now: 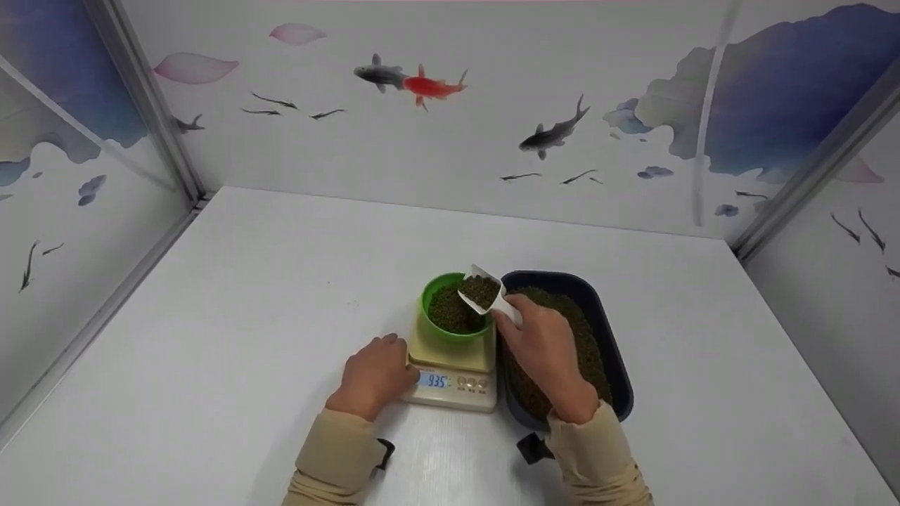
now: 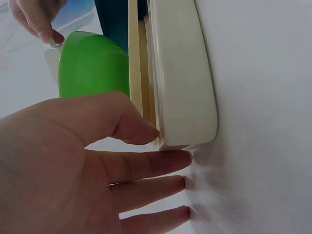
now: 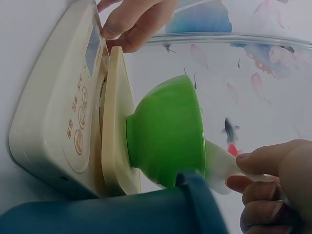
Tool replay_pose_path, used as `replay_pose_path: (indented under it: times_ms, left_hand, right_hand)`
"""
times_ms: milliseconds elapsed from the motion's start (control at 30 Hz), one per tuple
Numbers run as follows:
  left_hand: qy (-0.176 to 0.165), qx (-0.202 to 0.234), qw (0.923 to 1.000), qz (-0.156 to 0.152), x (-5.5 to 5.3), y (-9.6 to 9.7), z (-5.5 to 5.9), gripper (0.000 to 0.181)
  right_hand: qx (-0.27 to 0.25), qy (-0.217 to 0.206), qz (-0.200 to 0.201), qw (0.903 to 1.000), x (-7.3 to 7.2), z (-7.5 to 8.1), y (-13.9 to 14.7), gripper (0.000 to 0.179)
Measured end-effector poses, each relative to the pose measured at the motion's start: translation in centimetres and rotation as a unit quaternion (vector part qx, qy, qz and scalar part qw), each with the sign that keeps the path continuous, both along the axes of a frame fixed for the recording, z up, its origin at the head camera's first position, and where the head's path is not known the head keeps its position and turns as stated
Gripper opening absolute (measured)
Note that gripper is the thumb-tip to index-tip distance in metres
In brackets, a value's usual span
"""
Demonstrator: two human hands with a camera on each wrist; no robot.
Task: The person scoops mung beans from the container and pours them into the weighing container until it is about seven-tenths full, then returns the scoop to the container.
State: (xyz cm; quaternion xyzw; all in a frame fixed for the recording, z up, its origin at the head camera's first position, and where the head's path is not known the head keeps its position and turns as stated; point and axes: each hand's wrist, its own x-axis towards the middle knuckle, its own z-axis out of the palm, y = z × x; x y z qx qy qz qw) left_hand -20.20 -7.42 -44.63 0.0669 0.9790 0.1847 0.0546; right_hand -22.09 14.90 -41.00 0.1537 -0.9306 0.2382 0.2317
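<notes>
A white scoop [image 1: 510,306] full of small green-brown grains is gripped by its handle in my right hand [image 1: 545,344]. It is tilted over the rim of a green bowl [image 1: 455,337], which holds more of the same grains [image 1: 450,309]. The bowl stands on the yellow platform of a kitchen scale [image 1: 450,402], whose lit display reads about 935. At the scale's left edge rests my left hand [image 1: 376,372]; in the left wrist view, its thumb [image 2: 139,129] touches the upper edge and its nearly straight fingers [image 2: 151,163] lie alongside.
Right beside the scale stands a dark blue tub [image 1: 622,379] with a deep layer of grains. Both sit on a white table [image 1: 246,302], enclosed by panels [image 1: 450,154] printed with fish and petals.
</notes>
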Motion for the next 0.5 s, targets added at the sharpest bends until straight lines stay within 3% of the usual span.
replay_pose_path:
  times_ms: [500]
  left_hand:
    - [0.004,-0.002,1.0,-0.002,0.23,0.04,-0.07,0.024]
  right_hand:
    - [0.013,0.016,-0.021,0.9996,0.15,-0.16,0.28,0.028]
